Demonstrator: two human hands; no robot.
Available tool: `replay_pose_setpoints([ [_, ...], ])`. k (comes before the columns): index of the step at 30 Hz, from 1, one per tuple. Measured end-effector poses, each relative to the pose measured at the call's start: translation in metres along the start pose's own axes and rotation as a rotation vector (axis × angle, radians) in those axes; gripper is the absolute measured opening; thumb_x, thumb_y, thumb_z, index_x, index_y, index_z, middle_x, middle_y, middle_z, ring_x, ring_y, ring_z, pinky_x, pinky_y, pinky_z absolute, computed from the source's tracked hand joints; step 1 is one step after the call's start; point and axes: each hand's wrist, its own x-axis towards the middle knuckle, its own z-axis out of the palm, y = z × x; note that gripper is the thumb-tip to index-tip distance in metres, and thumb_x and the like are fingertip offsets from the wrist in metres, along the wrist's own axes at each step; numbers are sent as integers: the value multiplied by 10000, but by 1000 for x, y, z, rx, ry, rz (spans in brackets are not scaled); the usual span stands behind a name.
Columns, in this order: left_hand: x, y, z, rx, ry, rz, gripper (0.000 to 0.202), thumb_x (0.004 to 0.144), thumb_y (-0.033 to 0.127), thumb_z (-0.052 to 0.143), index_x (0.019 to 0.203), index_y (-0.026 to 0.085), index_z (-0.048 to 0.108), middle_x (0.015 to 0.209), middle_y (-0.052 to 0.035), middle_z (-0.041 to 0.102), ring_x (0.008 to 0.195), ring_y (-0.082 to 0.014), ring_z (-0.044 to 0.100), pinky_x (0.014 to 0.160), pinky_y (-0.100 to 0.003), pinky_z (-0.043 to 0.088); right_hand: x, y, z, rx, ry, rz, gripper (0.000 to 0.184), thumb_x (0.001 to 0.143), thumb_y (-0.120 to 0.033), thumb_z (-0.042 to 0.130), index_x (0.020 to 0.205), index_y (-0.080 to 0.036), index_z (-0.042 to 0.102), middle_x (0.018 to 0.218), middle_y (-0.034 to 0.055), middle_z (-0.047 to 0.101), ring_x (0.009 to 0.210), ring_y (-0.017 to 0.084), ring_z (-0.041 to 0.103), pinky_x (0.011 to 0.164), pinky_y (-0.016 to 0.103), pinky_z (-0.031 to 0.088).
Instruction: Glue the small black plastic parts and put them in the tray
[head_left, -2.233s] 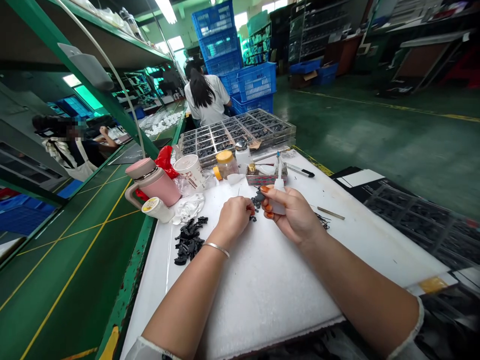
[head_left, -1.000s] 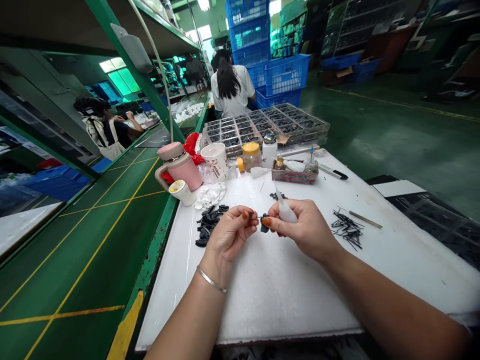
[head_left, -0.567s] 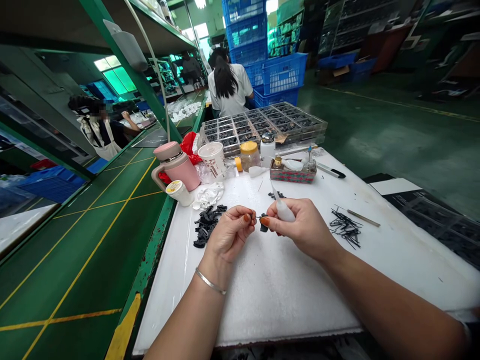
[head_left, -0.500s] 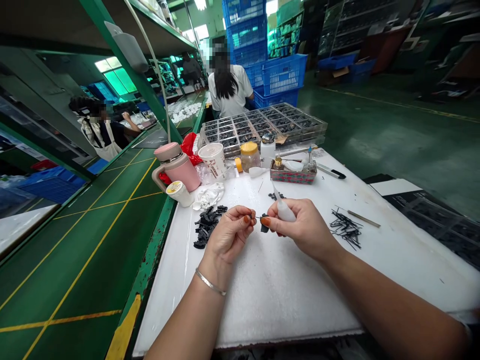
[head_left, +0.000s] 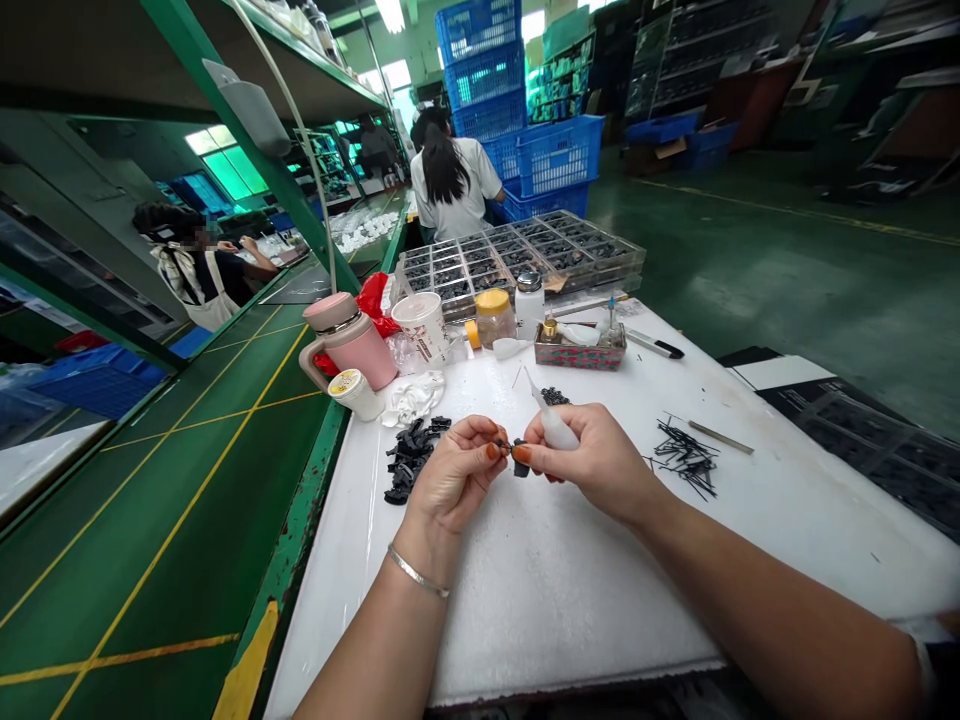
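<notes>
My left hand [head_left: 450, 482] is closed, its thumb and fingertips pinching a tiny black part [head_left: 500, 443]. Facing it, my right hand [head_left: 600, 455] pinches a small black plastic piece [head_left: 520, 469] between thumb and finger. The two parts meet or nearly meet at a thin dark pin. Tucked in my right hand is also a white squeeze bottle [head_left: 558, 431], its narrow nozzle pointing up and away. Left of my left hand lies a heap of black plastic pieces [head_left: 409, 460]. Beyond my right hand sits a small pile of tiny black parts [head_left: 555, 396].
Thin black rods [head_left: 686, 458] and a metal strip [head_left: 720, 437] lie at the right, a cutter knife [head_left: 656, 345] farther back. A pink flask [head_left: 364, 350], paper cup [head_left: 424, 328], jar [head_left: 495, 315] and small box [head_left: 580, 353] stand behind. Compartment trays [head_left: 525, 255] and a co-worker [head_left: 454, 185] are beyond.
My hands have come closer together, the right moving left, so the gap between the tiny part and the black piece has shrunk. The view has shifted slightly.
</notes>
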Motion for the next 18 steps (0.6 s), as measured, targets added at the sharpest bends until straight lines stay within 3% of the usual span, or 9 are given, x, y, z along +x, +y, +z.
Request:
replay_pose_setpoints([
  [18, -1, 1, 2, 70, 29, 31, 277, 543, 60, 822, 743, 141, 648, 715, 4, 657, 640, -69, 610, 626, -150, 498, 1, -1, 1, -26, 17, 22, 227, 688, -321, 728, 642, -135, 606, 531, -3, 566, 488, 93, 480, 455, 205, 360],
])
